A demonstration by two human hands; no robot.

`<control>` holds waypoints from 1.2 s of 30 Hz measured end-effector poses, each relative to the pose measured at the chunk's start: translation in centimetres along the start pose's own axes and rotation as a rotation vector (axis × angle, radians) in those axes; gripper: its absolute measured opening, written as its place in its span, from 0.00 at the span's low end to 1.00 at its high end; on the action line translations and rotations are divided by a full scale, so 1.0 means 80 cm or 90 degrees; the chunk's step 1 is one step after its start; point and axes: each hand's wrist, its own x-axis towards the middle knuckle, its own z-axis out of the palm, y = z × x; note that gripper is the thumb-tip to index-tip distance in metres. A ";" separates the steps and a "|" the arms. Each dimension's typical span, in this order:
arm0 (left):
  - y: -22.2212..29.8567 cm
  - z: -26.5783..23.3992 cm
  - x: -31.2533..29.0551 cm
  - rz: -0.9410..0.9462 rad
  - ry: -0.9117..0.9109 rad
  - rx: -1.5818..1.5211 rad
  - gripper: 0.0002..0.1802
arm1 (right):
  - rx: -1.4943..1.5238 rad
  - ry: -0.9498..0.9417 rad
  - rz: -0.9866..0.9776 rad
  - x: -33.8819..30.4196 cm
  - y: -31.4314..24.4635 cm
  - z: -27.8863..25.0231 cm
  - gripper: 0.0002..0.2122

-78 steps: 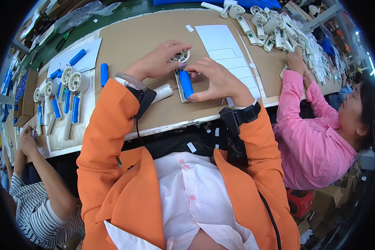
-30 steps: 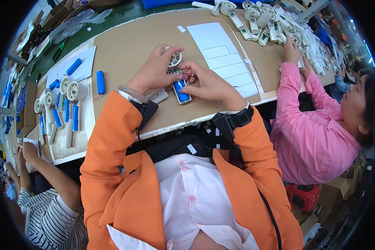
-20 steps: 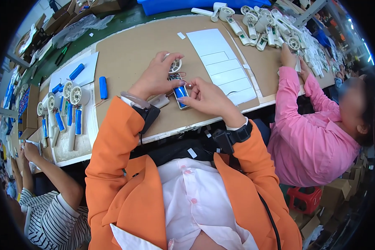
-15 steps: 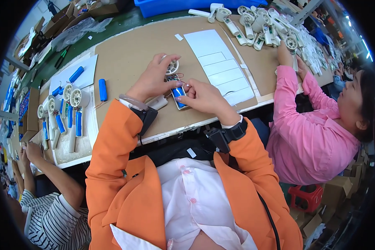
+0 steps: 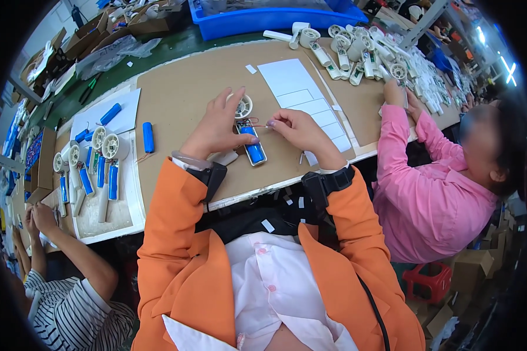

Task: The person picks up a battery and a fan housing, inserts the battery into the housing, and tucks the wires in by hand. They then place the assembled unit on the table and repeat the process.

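A white handheld fan housing lies on the brown cardboard, its round spoked head [image 5: 244,107] pointing away from me. In its opened handle sits a blue cylindrical battery [image 5: 254,153]. My left hand [image 5: 214,126] holds the housing, fingers at the round head and thumb pressed on the top of the battery. Thin red wires [image 5: 253,121] come out between head and battery. To the right, my right hand [image 5: 305,133] pinches the end of a wire [image 5: 263,126] stretched toward it. Below my left palm, a white handle piece [image 5: 225,157] is partly hidden.
A loose blue battery [image 5: 148,137] lies left, near several fan housings with batteries [image 5: 112,149]. White paper [image 5: 295,88] lies right, and housings are heaped [image 5: 357,50] beyond it. A blue bin [image 5: 275,22] stands at the back. Co-workers sit on both sides.
My right hand has moved right, away from the battery, drawing the wire out straight. My left hand keeps its hold on the fan housing. The whole view has shifted slightly.
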 end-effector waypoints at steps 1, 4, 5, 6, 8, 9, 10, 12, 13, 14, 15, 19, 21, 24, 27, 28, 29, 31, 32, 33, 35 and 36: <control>0.001 0.001 0.001 -0.004 -0.003 0.005 0.61 | -0.039 -0.003 0.003 0.005 0.000 -0.001 0.12; 0.001 -0.001 0.004 0.015 -0.003 -0.013 0.61 | -0.017 -0.084 0.055 0.023 0.002 -0.007 0.11; 0.000 -0.001 0.005 0.023 -0.002 -0.021 0.61 | -0.004 -0.126 0.080 0.027 0.002 -0.008 0.11; -0.001 0.000 0.005 0.022 -0.004 -0.026 0.61 | -0.005 -0.127 0.084 0.030 0.002 -0.009 0.11; -0.002 0.001 0.007 0.040 -0.001 -0.042 0.60 | 0.079 -0.201 0.113 0.033 0.002 -0.015 0.10; -0.003 0.001 0.007 0.048 0.001 -0.050 0.60 | 0.122 -0.238 0.128 0.036 0.003 -0.017 0.09; -0.004 0.001 0.007 0.047 -0.001 -0.056 0.60 | 0.121 -0.239 0.134 0.037 0.000 -0.019 0.09; -0.004 0.000 0.006 0.053 0.004 -0.066 0.60 | 0.142 -0.288 0.143 0.040 -0.010 -0.024 0.09; -0.005 0.001 0.005 0.056 0.008 -0.071 0.59 | 0.153 -0.313 0.147 0.041 -0.011 -0.025 0.08; -0.006 0.002 0.005 0.054 0.007 -0.076 0.59 | 0.151 -0.315 0.152 0.042 -0.008 -0.025 0.08; -0.007 0.003 0.005 0.054 0.010 -0.077 0.59 | 0.159 -0.316 0.135 0.044 -0.006 -0.024 0.08; -0.007 0.004 0.004 0.051 0.019 -0.085 0.59 | 0.185 -0.275 0.096 0.046 -0.007 -0.014 0.06; -0.006 0.003 0.003 0.056 0.021 -0.095 0.59 | 0.211 -0.178 0.082 0.038 -0.018 -0.001 0.05; -0.010 0.006 0.003 0.061 0.030 -0.106 0.58 | 0.157 -0.054 0.031 0.021 -0.020 0.028 0.04; -0.010 0.007 0.002 0.061 0.034 -0.118 0.58 | 0.092 0.041 -0.029 0.010 -0.016 0.040 0.04; -0.009 0.007 0.002 0.059 0.035 -0.122 0.58 | 0.053 0.075 -0.065 0.008 -0.014 0.042 0.04; -0.010 0.007 0.002 0.057 0.036 -0.127 0.58 | 0.014 0.109 -0.101 0.007 -0.013 0.044 0.04; -0.011 0.008 0.001 0.058 0.040 -0.128 0.58 | 0.010 0.122 -0.103 0.008 -0.012 0.045 0.04; -0.012 0.008 0.001 0.061 0.042 -0.126 0.58 | 0.009 0.138 -0.105 0.008 -0.011 0.046 0.04; -0.012 0.008 0.001 0.064 0.045 -0.124 0.58 | 0.007 0.153 -0.107 0.007 -0.010 0.047 0.04; -0.012 0.009 0.001 0.062 0.046 -0.124 0.58 | 0.033 0.155 -0.119 0.008 -0.005 0.050 0.04; -0.012 0.010 0.001 0.061 0.046 -0.122 0.58 | 0.062 0.159 -0.131 0.008 -0.004 0.052 0.03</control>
